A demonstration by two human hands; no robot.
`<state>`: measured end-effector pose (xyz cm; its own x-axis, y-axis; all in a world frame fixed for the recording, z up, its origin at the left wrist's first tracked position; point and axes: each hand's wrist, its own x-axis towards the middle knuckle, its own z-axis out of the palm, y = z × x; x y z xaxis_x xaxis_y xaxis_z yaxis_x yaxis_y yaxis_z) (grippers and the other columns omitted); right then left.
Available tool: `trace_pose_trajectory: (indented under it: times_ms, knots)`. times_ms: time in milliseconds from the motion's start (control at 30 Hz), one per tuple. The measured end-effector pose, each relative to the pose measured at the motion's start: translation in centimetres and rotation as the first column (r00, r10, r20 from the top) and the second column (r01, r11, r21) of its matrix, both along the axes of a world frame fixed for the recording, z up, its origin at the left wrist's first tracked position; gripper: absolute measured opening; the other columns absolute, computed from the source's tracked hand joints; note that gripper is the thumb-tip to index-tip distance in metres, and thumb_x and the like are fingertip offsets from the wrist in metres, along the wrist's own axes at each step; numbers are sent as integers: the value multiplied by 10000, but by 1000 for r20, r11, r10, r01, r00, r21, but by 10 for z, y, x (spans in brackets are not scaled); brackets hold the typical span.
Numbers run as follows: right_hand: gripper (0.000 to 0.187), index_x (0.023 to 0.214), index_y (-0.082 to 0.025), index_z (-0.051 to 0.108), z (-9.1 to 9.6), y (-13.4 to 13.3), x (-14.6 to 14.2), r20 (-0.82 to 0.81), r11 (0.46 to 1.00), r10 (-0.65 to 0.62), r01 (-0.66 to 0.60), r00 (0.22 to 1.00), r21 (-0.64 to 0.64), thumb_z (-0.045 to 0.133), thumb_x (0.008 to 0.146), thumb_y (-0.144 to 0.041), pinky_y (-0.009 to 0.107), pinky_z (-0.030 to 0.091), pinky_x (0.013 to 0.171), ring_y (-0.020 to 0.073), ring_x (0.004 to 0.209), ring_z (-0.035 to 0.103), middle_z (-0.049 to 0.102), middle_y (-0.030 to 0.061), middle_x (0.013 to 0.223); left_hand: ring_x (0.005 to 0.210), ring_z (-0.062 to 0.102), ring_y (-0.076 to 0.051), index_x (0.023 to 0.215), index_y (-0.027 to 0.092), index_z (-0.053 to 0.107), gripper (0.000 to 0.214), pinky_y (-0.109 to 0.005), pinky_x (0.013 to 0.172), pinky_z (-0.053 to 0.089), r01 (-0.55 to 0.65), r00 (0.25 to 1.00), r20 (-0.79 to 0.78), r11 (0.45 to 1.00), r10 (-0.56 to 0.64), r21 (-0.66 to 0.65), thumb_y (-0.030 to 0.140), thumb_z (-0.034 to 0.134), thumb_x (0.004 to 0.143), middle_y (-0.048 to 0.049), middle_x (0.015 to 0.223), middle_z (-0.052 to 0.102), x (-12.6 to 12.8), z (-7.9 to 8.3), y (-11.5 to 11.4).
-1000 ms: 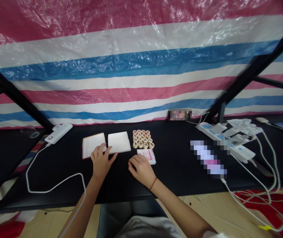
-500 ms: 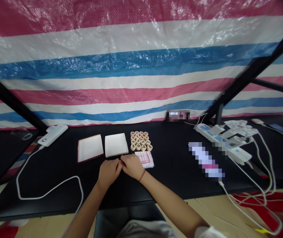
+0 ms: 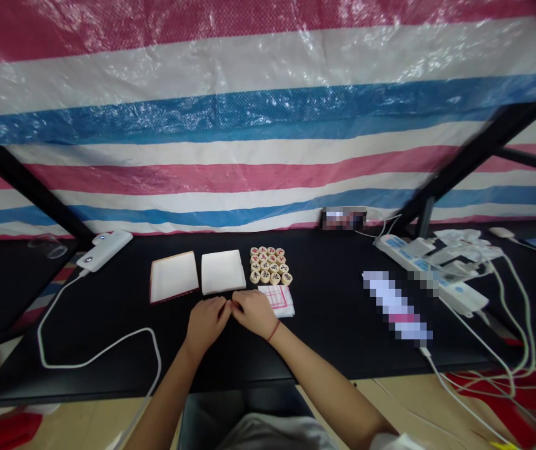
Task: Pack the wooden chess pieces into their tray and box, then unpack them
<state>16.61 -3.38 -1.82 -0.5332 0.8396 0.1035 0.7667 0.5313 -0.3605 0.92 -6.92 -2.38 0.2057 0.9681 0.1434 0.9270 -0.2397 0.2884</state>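
My left hand [image 3: 207, 325] and my right hand [image 3: 253, 314] meet at the fingertips on the black table top, and nothing shows between them. Just above my left hand lie two white square pads: one with a reddish edge [image 3: 174, 277], the other plain [image 3: 223, 272]. My fingertips are close to the near edge of the plain pad. Further right stands a tight group of round wooden Chinese chess pieces [image 3: 270, 265] with red and dark characters. A folded white cloth with red grid lines [image 3: 276, 301] lies just beyond my right hand.
A white power bank [image 3: 104, 250] at the left trails a white cable along the black table [image 3: 108, 375]. A power strip [image 3: 429, 272] with plugs and cables sits at the right, beside a blurred long object [image 3: 396, 308]. A striped tarp hangs behind.
My hands have come together at the fingertips. My left hand has moved off the white pads, and my right hand has moved left from the folded cloth. The pieces and pads stay in place.
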Motion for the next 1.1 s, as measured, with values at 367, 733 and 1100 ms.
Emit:
trace_pose_trajectory:
  times_ms: [367, 733, 1100]
  knots:
    - [179, 733, -185, 591, 3, 0, 0, -5, 1000, 4, -5, 1000, -13, 554, 901, -239, 272, 266, 616, 129, 663, 581, 671, 10, 735, 697, 613, -164, 731, 205, 592, 325, -280, 675, 406, 5, 1000, 6, 1000, -5, -7, 297, 387, 967, -16, 745, 671, -1, -2, 1]
    - [178, 732, -183, 593, -2, 0, 0, -23, 1000, 9, -8, 1000, 4, 554, 898, -236, 267, 263, 617, 124, 655, 570, 669, 8, 731, 696, 615, -165, 724, 205, 591, 309, -280, 671, 403, 9, 999, 32, 1000, -9, 2, 285, 406, 959, -12, 729, 667, -1, 1, 0]
    - [194, 705, -185, 572, 1, -1, 1, -28, 1000, 8, -8, 1000, 0, 566, 892, -238, 269, 256, 608, 124, 650, 562, 645, -2, 702, 713, 619, -163, 735, 206, 582, 314, -278, 687, 406, 14, 1000, 15, 1000, -14, -5, 292, 391, 969, -16, 751, 671, -1, -2, 0]
